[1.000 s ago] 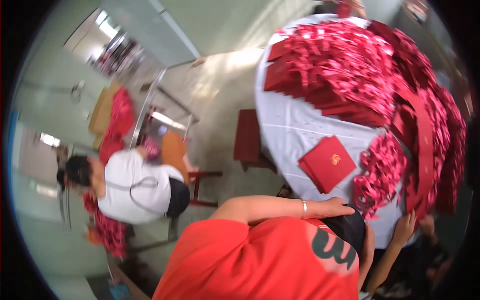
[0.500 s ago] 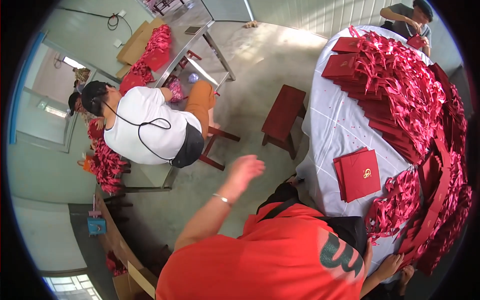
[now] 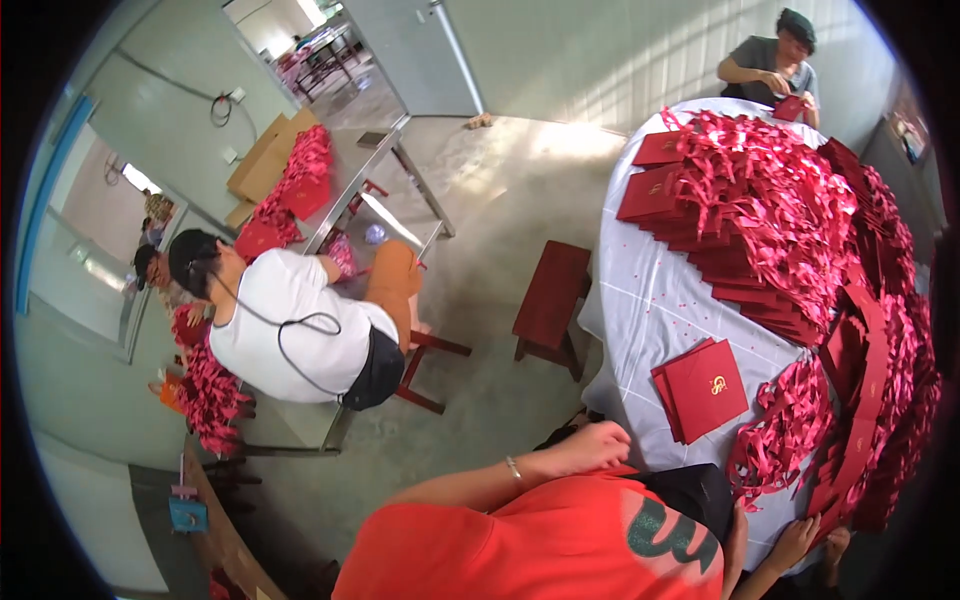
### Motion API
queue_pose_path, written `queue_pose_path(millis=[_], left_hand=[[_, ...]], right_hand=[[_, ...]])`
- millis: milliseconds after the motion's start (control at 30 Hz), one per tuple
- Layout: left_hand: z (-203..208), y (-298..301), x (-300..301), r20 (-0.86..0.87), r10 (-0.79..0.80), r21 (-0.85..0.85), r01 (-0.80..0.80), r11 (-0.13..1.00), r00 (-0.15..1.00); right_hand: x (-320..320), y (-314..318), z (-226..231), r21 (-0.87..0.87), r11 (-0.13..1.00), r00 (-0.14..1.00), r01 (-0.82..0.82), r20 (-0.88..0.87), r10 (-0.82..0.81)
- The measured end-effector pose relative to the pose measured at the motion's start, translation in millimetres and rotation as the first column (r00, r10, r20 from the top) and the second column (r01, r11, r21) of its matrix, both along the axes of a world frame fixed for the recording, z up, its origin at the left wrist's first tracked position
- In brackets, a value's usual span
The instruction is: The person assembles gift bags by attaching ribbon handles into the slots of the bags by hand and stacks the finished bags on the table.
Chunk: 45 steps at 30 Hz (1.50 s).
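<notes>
My left hand [image 3: 592, 447], with a bracelet at the wrist, is closed on the hem of my red shirt [image 3: 480, 540], where the cloth rises under the fingers. Beside the shirt's right edge, a narrow strip of what seems my right hand [image 3: 738, 525] shows by the table edge; its fingers are mostly hidden. On the white-clothed round table [image 3: 640, 300], a small stack of flat red gift bags [image 3: 712, 390] lies nearest my left hand. Right of it are a heap of shiny red ribbons [image 3: 785, 430] and a long overlapping row of red bags [image 3: 858, 430].
A big pile of ribboned red bags [image 3: 760, 220] covers the table's far side. Another person's hands [image 3: 795, 545] touch bags at lower right. A co-worker [image 3: 775, 70] sits beyond. A dark red stool [image 3: 552, 300] stands left; a white-shirted person [image 3: 290, 325] sits at a metal table [image 3: 360, 165].
My left hand has come in from the open air on the left to the shirt hem, and its fingers have closed. The view has tilted up slightly, so the scene sits lower.
</notes>
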<state>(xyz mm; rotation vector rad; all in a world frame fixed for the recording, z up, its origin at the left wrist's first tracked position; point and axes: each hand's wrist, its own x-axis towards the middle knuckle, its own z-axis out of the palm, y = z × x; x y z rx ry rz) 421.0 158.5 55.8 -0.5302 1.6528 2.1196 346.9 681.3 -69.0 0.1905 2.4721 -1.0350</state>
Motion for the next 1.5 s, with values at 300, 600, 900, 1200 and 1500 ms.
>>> queue_pose_path(millis=[300,600,900,1200,1500], left_hand=[[-11.2,50.4,-57.3,-0.009,-0.615,-0.232,0.597,0.768,0.788],[8.7,64.2,-73.0,0.041,-0.527,0.118,0.519,0.846,0.849],[38.7,26.4,-79.6,0.082,-0.616,0.161,0.599,0.784,0.784],[16.4,-50.4,-45.7,0.119,-0.496,-0.079,0.506,0.859,0.86],[17.6,-99.1,5.4,0.242,-0.338,0.094,0.325,0.941,0.909]], right_hand=[[28.6,-106.8,65.5,-0.445,0.811,0.911,0.379,0.334,-0.242],[66.9,-125.2,102.1,-0.387,0.862,0.945,0.327,0.144,-0.293],[42.3,-151.1,131.5,-0.198,0.965,0.983,0.174,0.102,-0.156],[16.5,-159.0,122.6,-0.135,0.989,0.998,0.055,0.05,-0.049],[12.4,-157.7,117.1,-0.209,0.977,0.99,0.045,0.138,-0.016]])
